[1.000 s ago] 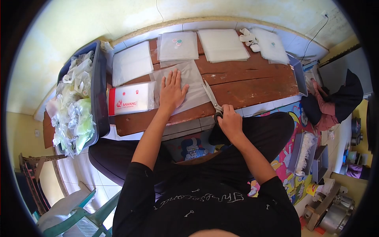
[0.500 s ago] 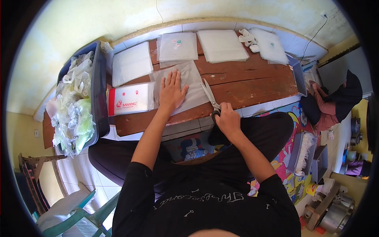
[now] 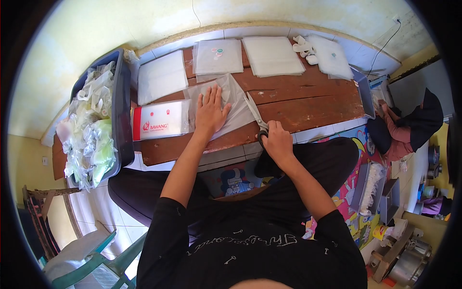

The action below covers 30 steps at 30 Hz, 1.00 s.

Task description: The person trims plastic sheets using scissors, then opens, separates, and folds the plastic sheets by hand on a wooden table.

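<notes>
My left hand [image 3: 210,111] lies flat, fingers outstretched, on a clear plastic bag [image 3: 237,108] spread over the brown wooden table. In my right hand [image 3: 278,143] is a pair of scissors [image 3: 256,111] with dark handles, gripped at the loops. Its blades point away from me and lie along the right edge of the bag. Whether they are cutting into the plastic I cannot tell. Left of my left hand lies a red-and-white pack of bags [image 3: 163,121] marked BAWANG.
Stacks of clear bags [image 3: 273,56] line the back of the table [image 3: 308,103]. A dark crate [image 3: 126,115] full of plastic pieces stands at left. White strips [image 3: 302,46] lie at the back right. Another person [image 3: 409,125] sits at far right, near grey trays [image 3: 389,201].
The scissors have shifted slightly, their blades now closer along the bag's right edge. My left hand stays flat on the bag. The whole view has moved a little.
</notes>
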Motion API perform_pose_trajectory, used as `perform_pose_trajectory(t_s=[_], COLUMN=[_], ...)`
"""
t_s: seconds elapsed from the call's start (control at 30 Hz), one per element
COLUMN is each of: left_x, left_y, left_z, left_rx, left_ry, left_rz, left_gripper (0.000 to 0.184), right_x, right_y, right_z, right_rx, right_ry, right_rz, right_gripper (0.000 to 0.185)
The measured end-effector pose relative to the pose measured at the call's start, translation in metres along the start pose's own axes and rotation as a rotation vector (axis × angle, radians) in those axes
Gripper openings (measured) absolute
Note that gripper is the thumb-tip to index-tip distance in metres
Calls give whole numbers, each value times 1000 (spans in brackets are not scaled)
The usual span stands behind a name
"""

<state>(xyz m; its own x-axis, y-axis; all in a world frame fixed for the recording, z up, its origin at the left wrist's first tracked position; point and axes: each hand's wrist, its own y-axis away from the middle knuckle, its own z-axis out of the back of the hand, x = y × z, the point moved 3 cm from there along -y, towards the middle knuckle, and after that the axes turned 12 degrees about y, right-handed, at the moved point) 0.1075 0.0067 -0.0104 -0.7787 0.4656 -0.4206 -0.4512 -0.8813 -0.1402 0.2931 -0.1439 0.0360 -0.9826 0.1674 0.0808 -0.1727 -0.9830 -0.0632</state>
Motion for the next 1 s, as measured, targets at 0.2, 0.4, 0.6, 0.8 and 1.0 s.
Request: perform_pose_trajectory(t_s=[0.2,0.4,0.6,0.8,1.0], left_x=[-1,1,1,1,1], left_y=[-1,-1,0,0,-1], left_z=[1,0,-1,-2,0], left_rx=[10,0,-14,-4,10], left_ry=[12,-3,-4,-14,-26], left_rz=[4,-5,-15,-14,-8], left_gripper=[68,68,68,69,70], right_x=[4,-12,-10,-2,5], right_y=[-8,14,22,14,4], right_z=[4,0,-1,-1,0], right_rx=[13,46,12,38,40], right_ry=[-1,-43,-15,-61,0], right_rz=[11,-47,-5,-63,-28], right_gripper=[33,39,37,38,37])
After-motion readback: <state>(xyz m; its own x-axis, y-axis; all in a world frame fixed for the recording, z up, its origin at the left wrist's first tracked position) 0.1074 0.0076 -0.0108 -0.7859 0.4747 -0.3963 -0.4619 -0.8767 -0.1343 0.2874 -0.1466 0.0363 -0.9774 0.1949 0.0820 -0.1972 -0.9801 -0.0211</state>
